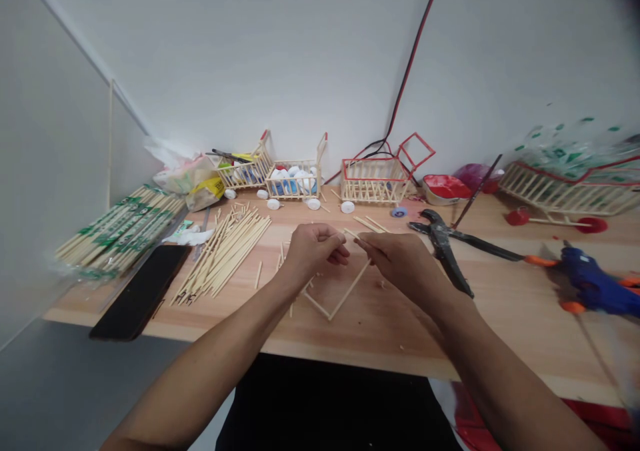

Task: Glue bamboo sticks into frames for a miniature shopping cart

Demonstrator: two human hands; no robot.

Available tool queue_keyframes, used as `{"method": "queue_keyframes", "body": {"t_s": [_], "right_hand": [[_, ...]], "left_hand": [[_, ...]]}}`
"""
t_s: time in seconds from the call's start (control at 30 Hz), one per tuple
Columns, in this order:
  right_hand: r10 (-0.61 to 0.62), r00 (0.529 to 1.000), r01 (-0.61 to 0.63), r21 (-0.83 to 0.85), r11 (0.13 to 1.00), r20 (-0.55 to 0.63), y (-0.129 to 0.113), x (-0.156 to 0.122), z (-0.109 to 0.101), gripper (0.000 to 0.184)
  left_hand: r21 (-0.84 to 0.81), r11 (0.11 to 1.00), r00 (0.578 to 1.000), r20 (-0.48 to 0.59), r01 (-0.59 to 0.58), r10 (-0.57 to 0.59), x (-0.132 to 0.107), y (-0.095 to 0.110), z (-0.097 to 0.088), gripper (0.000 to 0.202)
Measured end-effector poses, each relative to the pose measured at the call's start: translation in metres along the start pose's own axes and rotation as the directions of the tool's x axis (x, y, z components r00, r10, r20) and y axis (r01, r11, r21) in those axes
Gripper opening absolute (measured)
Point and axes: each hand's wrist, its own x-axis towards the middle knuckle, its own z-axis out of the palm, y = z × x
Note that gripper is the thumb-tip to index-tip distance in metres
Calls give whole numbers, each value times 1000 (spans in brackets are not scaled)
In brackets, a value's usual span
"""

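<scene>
- Bare tabletop point(515, 331) along the front edge gives a hand passage between the stick frame point(350, 289) and the blue glue gun point(595, 281).
- Splayed pliers point(440, 238) obstruct the way just right of the right hand point(395, 254).
- Loose sticks point(227, 254) and a black phone point(143, 291) crowd the left.
- Wheeled stick carts point(370, 161) line the wall, hindering reach beyond both hands.

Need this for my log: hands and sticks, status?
Right hand pinching thin stick; left hand close, hold unclear. Two sticks meet at a corner, near side. Black pliers beside right hand.
</scene>
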Motion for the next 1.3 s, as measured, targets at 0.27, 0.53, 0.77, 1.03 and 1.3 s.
{"method": "queue_keyframes", "body": {"t_s": [0.27,0.53,0.77,1.03,1.3], "right_hand": [[0,1000,0,-47,999,5,1,0,0,31],[-6,1000,7,-47,999,20,1,0,0,30],[-22,1000,22,-50,998,6,2,0,0,31],[-18,1000,19,-64,998,21,0,0,-2,31],[14,999,-12,-53,999,42,-2,0,-3,30]], "left_hand": [[-1,1000,1000,-2,14,-14,-1,2,1,16],[3,1000,1000,3,16,-16,0,1,0,16],[26,1000,1000,-6,9,-8,-2,2,1,16],[30,999,1000,-4,14,-14,-2,2,1,16],[33,999,1000,-9,27,-27,-2,4,1,17]]}}
